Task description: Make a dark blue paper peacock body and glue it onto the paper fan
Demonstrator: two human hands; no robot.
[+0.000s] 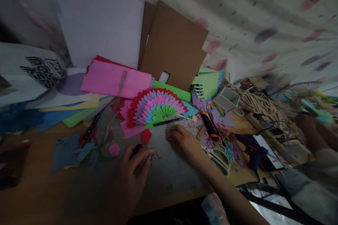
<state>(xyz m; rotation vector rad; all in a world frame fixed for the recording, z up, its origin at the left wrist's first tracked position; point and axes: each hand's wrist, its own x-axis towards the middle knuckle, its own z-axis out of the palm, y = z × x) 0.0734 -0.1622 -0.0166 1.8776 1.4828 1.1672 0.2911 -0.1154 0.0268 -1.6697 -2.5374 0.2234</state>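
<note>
My left hand [137, 165] is closed above the grey mat [169, 174], with a small black-ended object [136, 151] showing between the fingers; the rest of it is hidden. My right hand [186, 142] wears a ring and rests on the mat, its fingers bent downward and nothing visible in them. Just beyond both hands lies a layered paper fan [162, 107] in red, purple, pink, blue and green petals. A dark pen [169, 122] lies along the fan's lower edge. Between the hands and the fan is a red paper piece [146, 136].
Right of my right arm are scissors [220, 160], an orange-black cutter [210, 126], paper scraps [232, 151], a glue gun [253, 151] and a phone [268, 153]. Pink paper [116, 79] and cardboard [173, 42] stand behind. Another person's arm [311, 130] is at far right.
</note>
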